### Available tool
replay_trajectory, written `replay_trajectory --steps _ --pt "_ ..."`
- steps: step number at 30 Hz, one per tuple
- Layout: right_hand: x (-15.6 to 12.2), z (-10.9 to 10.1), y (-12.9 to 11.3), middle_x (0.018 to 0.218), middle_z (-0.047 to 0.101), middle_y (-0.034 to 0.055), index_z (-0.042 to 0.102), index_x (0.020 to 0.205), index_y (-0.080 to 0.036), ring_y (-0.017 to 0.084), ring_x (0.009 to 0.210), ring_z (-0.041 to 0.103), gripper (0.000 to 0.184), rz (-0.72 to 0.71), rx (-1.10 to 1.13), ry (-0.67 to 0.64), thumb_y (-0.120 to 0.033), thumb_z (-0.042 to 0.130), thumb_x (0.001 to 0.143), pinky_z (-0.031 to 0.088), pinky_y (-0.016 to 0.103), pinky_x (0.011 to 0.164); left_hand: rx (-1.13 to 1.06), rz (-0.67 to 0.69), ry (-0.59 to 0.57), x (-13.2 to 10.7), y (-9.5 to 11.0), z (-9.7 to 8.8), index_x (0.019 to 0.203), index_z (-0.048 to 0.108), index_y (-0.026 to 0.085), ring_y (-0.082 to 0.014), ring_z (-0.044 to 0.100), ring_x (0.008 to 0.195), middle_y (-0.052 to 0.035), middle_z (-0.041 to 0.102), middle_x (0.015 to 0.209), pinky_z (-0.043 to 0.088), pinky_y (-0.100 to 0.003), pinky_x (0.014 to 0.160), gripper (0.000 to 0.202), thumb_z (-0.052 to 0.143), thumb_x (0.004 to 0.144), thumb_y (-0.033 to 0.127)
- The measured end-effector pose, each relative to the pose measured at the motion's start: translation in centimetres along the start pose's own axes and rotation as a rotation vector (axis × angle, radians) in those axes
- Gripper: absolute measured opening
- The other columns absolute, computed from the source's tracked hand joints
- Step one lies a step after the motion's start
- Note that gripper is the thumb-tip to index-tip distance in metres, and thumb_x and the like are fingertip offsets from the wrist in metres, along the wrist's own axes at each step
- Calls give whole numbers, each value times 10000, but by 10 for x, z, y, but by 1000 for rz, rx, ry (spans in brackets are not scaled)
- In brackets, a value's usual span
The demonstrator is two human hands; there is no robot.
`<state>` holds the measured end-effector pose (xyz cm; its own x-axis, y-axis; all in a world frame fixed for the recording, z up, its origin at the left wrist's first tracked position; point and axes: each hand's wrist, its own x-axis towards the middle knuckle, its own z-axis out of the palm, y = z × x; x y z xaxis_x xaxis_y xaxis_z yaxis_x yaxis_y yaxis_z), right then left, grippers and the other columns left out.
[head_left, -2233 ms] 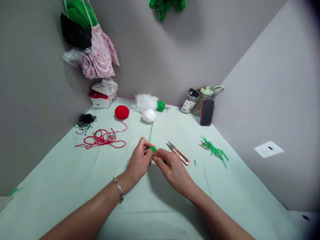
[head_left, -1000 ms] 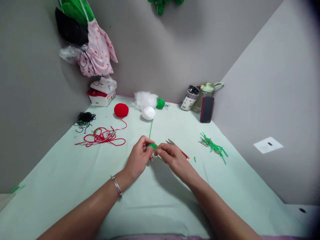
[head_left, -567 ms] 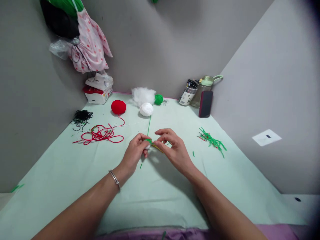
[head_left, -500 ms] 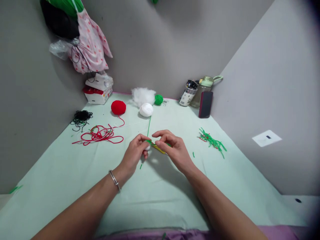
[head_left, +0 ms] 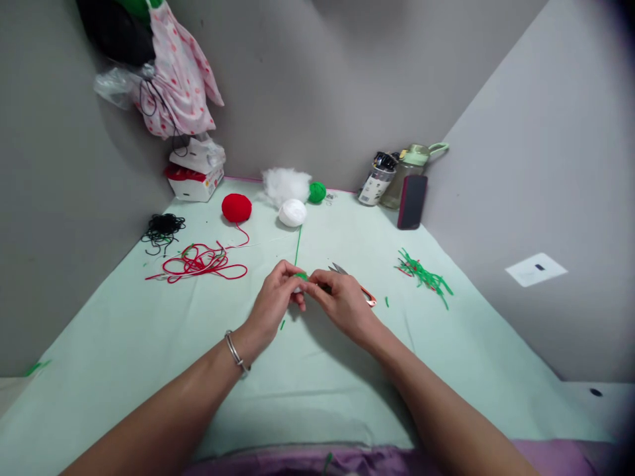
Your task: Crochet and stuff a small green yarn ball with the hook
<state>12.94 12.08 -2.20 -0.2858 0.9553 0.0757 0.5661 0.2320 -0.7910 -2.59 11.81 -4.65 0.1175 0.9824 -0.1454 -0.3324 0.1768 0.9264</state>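
Small green yarn piece point(head_left: 302, 276) at frame centre, pinched between left hand point(head_left: 274, 302) and right hand point(head_left: 341, 302); right fingers, spread half a second ago, now closed.

At frame centre we pinch a small green piece point(head_left: 301, 276) between our left hand point(head_left: 276, 302) and right hand point(head_left: 341, 303) above the desk point(head_left: 124, 337). Snips point(head_left: 353, 285) lie just right; red yarn point(head_left: 201, 262) sprawls left.

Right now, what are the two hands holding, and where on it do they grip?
Both the left hand and the right hand pinch a small green yarn piece between their fingertips, one on each side. The exact grip spot is hidden.
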Motion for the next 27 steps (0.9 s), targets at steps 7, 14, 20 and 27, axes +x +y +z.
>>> replay_trajectory --steps 7,14,20,27 --pt "3 -6 4 645 624 -8 611 695 -191 119 578 455 360 45 179 -7 -438 593 958 340 252 570 20 26 -136 -7 13 -6 1057 664 184 -162 730 817 -11 743 844 600 -322 857 260 784 847 280" --pt "-6 -12 -13 692 568 -16 587 750 -203 137 648 465 308 30 188 -73 -362 499 999 380 268 636 83 69 -90 -1 6 -9 960 639 183 -151 710 648 19 713 734 598 -308 714 189 767 857 276" --pt "-15 4 -16 662 568 -19 619 788 -212 139 584 439 234 -6 -63 -60 -238 481 975 326 273 590 131 61 -12 7 -6 -10 859 645 192 -136 655 554 37 676 655 530 -253 586 107 729 815 144" --pt "-9 12 -3 605 554 -31 573 776 -225 140 549 424 159 -53 -290 36 -225 569 935 287 284 615 82 -25 -20 9 -8 -8 821 605 196 -143 651 533 24 668 618 551 -265 580 77 655 810 138"
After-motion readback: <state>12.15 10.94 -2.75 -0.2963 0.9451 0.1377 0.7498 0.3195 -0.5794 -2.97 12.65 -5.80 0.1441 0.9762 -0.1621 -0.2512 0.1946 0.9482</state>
